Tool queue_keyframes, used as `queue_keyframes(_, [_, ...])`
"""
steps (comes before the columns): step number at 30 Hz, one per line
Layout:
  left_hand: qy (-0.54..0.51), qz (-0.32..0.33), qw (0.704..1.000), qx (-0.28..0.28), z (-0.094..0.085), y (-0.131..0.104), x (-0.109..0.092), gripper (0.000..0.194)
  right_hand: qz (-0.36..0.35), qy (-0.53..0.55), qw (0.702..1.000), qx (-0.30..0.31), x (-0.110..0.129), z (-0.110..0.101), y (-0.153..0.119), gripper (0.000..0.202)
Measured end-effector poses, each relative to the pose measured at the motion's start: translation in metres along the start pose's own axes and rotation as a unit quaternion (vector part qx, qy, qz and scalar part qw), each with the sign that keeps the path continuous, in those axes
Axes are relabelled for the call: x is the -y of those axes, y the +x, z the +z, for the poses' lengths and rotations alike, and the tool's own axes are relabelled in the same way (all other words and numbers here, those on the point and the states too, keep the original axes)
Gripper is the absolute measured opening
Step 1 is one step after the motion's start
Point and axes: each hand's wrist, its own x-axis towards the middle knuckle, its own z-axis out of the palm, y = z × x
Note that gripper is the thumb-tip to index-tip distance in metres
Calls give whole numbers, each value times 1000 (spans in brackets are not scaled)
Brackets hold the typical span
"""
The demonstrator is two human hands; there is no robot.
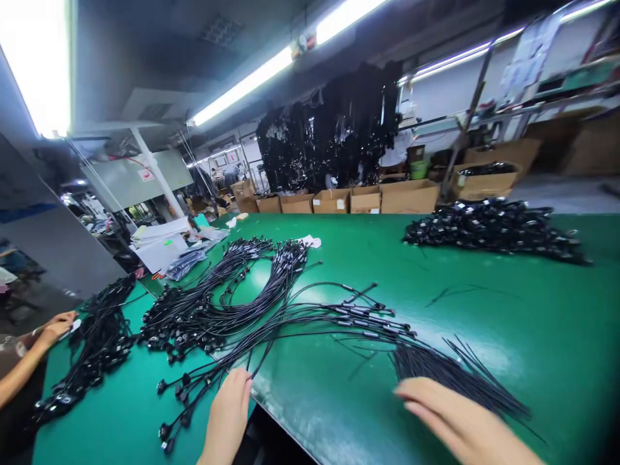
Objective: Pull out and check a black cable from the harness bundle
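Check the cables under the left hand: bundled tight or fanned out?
Fanned out. The black cables lie loose across the green table, their connector ends spread apart near the left hand; no tie shows around them.

Bare green worktop [508,323] lies open right of centre. Spread black cables [271,310] bar the middle and left, cable ties [450,374] lie near, a bundled pile [494,229] blocks the far right.

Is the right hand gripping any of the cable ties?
No: the right hand lies flat and open beside the cable ties, fingers spread, nothing held.
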Motion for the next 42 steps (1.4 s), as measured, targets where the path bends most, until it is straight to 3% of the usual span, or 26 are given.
queue_keyframes(2, [32, 15, 999, 28, -8, 3, -1, 37, -36, 59, 994, 86, 35, 20, 29, 26])
queue_keyframes(5, [95, 21, 994, 58, -13, 12, 14, 39, -73, 9, 989, 128, 68, 63, 102, 31])
queue_keyframes(8, [82, 16, 995, 57, -5, 19, 41, 33, -47, -64, 991, 111, 67, 100, 172, 41])
queue_keyframes(11, [25, 9, 1000, -15, 12, 26, 67, 35, -2, -130, 987, 90, 50, 119, 216, 44])
queue_keyframes(13, [0, 0, 998, -63, 24, 34, 79, 40, 15, -170, 982, 81, 40, 123, 233, 39])
queue_keyframes(16, [-13, 8, 998, -57, 36, 52, 87, 43, 10, -226, 971, 81, 37, 121, 250, 22])
queue_keyframes(19, [-52, 21, 998, -20, 34, 66, 85, 48, -40, -268, 959, 78, 46, 105, 263, 4])
queue_keyframes(21, [-81, 6, 996, -32, 26, 70, 79, 54, -102, -278, 953, 62, 60, 86, 269, 9])
queue_keyframes(24, [-145, -20, 983, -110, 9, 74, 71, 59, -193, -275, 941, 26, 91, 48, 270, 25])
queue_keyframes(26, [-229, -20, 964, -131, 0, 76, 66, 58, -234, -270, 934, -2, 118, 20, 263, 33])
queue_keyframes(31, [-383, -17, 922, -59, -13, 70, 63, 39, -296, -290, 907, -81, 176, -56, 239, 38])
queue_keyframes(33, [-438, -29, 897, -56, -25, 59, 70, 42, -269, -327, 898, -119, 176, -90, 237, 33])
queue_keyframes(36, [-523, -51, 849, -59, -55, 34, 84, 47, -155, -360, 911, -128, 145, -127, 231, 20])
queue_keyframes(38, [-622, -87, 775, -70, -77, 15, 83, 43, -108, -362, 923, -77, 115, -128, 208, 18])
queue_keyframes(40, [-708, -129, 691, -69, -89, -1, 66, 37, -97, -341, 935, 10, 93, -105, 163, 22])
queue_keyframes(41, [-723, -134, 674, -62, -90, -7, 50, 37, -105, -315, 942, 59, 89, -87, 135, 22])
queue_keyframes(42, [-707, -121, 694, -55, -87, -12, 31, 39, -127, -263, 950, 109, 89, -68, 105, 19])
